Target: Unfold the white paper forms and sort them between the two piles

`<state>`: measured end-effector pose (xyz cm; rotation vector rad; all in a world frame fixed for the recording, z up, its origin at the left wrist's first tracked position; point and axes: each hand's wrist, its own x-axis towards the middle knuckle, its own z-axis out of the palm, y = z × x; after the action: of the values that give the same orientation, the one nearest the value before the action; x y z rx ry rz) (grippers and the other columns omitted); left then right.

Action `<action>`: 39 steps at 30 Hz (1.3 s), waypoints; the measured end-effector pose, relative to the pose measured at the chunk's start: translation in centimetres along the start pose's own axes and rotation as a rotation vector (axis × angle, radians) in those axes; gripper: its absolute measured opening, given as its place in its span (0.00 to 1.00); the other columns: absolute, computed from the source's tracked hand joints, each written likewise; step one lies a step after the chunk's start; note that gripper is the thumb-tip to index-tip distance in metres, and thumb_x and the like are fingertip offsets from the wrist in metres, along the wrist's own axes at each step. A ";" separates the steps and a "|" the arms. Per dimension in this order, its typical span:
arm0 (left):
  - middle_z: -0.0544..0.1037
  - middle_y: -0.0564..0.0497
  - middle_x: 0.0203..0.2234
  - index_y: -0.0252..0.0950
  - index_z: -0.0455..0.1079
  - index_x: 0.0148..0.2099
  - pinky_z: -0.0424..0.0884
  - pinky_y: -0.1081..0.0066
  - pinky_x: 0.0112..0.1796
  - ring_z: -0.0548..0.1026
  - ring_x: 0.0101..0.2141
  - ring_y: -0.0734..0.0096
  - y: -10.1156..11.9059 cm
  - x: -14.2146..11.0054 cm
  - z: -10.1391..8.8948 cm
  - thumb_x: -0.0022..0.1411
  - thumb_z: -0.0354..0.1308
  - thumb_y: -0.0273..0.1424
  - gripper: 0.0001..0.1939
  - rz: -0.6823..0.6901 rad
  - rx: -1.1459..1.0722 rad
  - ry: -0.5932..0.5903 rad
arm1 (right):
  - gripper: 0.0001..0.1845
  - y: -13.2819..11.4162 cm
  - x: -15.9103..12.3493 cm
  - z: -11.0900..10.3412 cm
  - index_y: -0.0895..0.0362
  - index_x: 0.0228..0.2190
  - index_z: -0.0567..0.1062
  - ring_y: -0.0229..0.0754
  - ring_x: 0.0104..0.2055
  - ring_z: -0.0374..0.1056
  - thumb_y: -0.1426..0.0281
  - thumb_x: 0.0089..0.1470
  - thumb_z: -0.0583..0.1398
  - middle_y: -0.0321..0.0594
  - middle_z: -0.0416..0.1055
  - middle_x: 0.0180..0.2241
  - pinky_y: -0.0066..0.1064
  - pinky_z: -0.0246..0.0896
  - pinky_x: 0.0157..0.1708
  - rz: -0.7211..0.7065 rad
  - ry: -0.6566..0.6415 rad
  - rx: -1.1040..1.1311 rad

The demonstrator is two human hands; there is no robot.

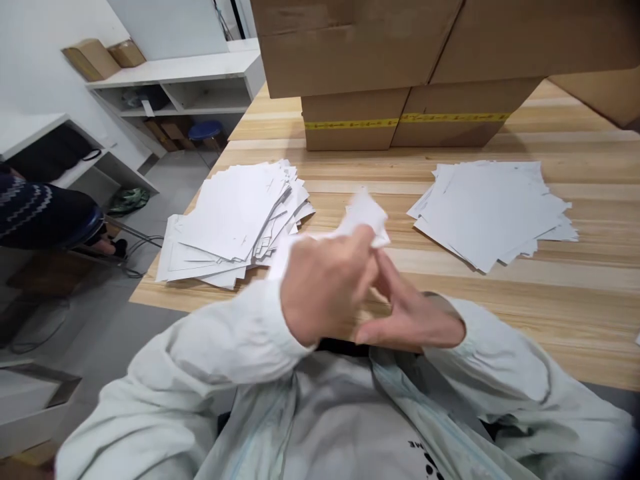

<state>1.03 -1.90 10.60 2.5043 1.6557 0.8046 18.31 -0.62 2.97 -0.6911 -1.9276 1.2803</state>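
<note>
My left hand (327, 280) is closed on a white sheet of paper (367, 212), which looks bent and is blurred by motion. Part of the sheet lies hidden beneath that hand. My right hand (410, 310) meets it from the right, its fingertips by the sheet's near edge and the left fingers. Its thumb stands apart from the fingers, with a gap of table showing between. To the left lies an untidy stack of white papers (233, 210). Another fanned-out stack of papers (493, 210) rests on the right.
Large cardboard boxes (360, 47) stand stacked at the back of the wooden table (575, 300), yellow tape across the lower ones. White shelves (200, 70) and a blue stool (205, 130) are beyond the table's left edge. A person in a patterned sweater (35, 207) is at far left.
</note>
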 end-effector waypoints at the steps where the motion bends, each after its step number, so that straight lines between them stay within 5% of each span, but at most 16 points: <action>1: 0.74 0.52 0.18 0.43 0.66 0.33 0.60 0.65 0.23 0.71 0.20 0.68 1.0 -0.6 0.9 0.66 0.51 0.31 0.07 0.056 -0.032 -0.010 | 0.34 -0.3 -0.1 1.0 0.48 0.49 0.74 0.53 0.51 0.74 0.59 0.39 0.75 0.41 0.75 0.50 0.43 0.77 0.44 0.011 -0.044 0.033; 4: 0.77 0.50 0.22 0.42 0.65 0.35 0.60 0.64 0.22 0.74 0.21 0.66 2.2 -1.7 3.4 0.69 0.50 0.31 0.08 0.101 -0.093 -0.039 | 0.14 0.4 -0.8 2.6 0.50 0.31 0.73 0.48 0.36 0.74 0.61 0.46 0.70 0.37 0.76 0.33 0.39 0.76 0.34 0.087 0.078 0.082; 8: 0.82 0.46 0.32 0.42 0.69 0.42 0.73 0.64 0.31 0.81 0.32 0.63 1.7 -1.9 4.4 0.72 0.51 0.37 0.07 0.131 -0.276 -0.070 | 0.12 3.2 -1.6 2.0 0.48 0.30 0.76 0.49 0.39 0.76 0.55 0.51 0.67 0.34 0.79 0.33 0.47 0.77 0.42 0.198 0.486 0.164; 12: 0.80 0.44 0.51 0.42 0.69 0.54 0.75 0.60 0.52 0.78 0.53 0.61 -1.4 -1.1 3.7 0.71 0.54 0.41 0.14 -0.066 -0.429 0.258 | 0.16 5.5 -2.0 -0.6 0.46 0.38 0.79 0.51 0.46 0.78 0.52 0.49 0.69 0.34 0.82 0.42 0.51 0.75 0.48 0.252 0.686 0.287; 14: 0.76 0.42 0.57 0.43 0.64 0.60 0.76 0.59 0.52 0.75 0.57 0.59 -3.6 -0.5 4.1 0.67 0.59 0.43 0.22 -0.249 -0.561 0.313 | 0.21 6.1 -2.1 -2.0 0.49 0.41 0.80 0.51 0.48 0.77 0.54 0.46 0.72 0.39 0.81 0.46 0.49 0.75 0.50 0.294 0.689 0.338; 18: 0.82 0.39 0.48 0.39 0.56 0.67 0.79 0.63 0.36 0.83 0.40 0.58 -6.2 -0.5 7.4 0.59 0.65 0.46 0.40 -0.459 -1.132 -0.078 | 0.27 6.6 -2.1 -3.2 0.53 0.45 0.80 0.50 0.42 0.79 0.54 0.45 0.73 0.43 0.82 0.43 0.45 0.77 0.45 0.368 0.488 0.382; 21: 0.83 0.40 0.43 0.34 0.60 0.65 0.79 0.64 0.34 0.83 0.33 0.60 -6.1 -1.6 9.8 0.57 0.68 0.43 0.39 -0.489 -1.396 -0.142 | 0.29 6.9 -1.9 -3.0 0.56 0.46 0.78 0.47 0.38 0.78 0.55 0.47 0.72 0.45 0.82 0.41 0.39 0.77 0.38 0.329 0.514 0.247; 27: 0.84 0.42 0.43 0.33 0.66 0.62 0.79 0.69 0.35 0.84 0.37 0.59 -5.8 -2.8 10.3 0.54 0.71 0.37 0.36 -0.547 -1.444 -0.110 | 0.43 7.0 -1.6 -2.9 0.48 0.66 0.61 0.39 0.39 0.77 0.61 0.53 0.70 0.42 0.78 0.46 0.31 0.75 0.40 0.132 0.694 0.086; 33: 0.85 0.45 0.34 0.33 0.63 0.65 0.76 0.71 0.27 0.83 0.27 0.63 -6.2 -3.1 10.0 0.55 0.71 0.40 0.40 -0.573 -1.494 -0.147 | 0.23 7.3 -1.6 -3.2 0.51 0.50 0.77 0.40 0.41 0.75 0.64 0.53 0.70 0.41 0.78 0.46 0.32 0.75 0.40 0.061 0.733 -0.024; 39: 0.86 0.46 0.33 0.33 0.66 0.61 0.75 0.72 0.26 0.83 0.26 0.63 -6.0 -3.2 10.0 0.54 0.73 0.39 0.36 -0.611 -1.523 -0.096 | 0.24 7.0 -2.2 -3.1 0.48 0.55 0.76 0.37 0.37 0.73 0.70 0.57 0.66 0.41 0.77 0.50 0.29 0.72 0.33 -0.024 0.736 -0.336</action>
<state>-0.64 0.43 -1.14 0.9154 0.9209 1.1322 22.41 1.95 -3.33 -1.1162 -1.5174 0.5520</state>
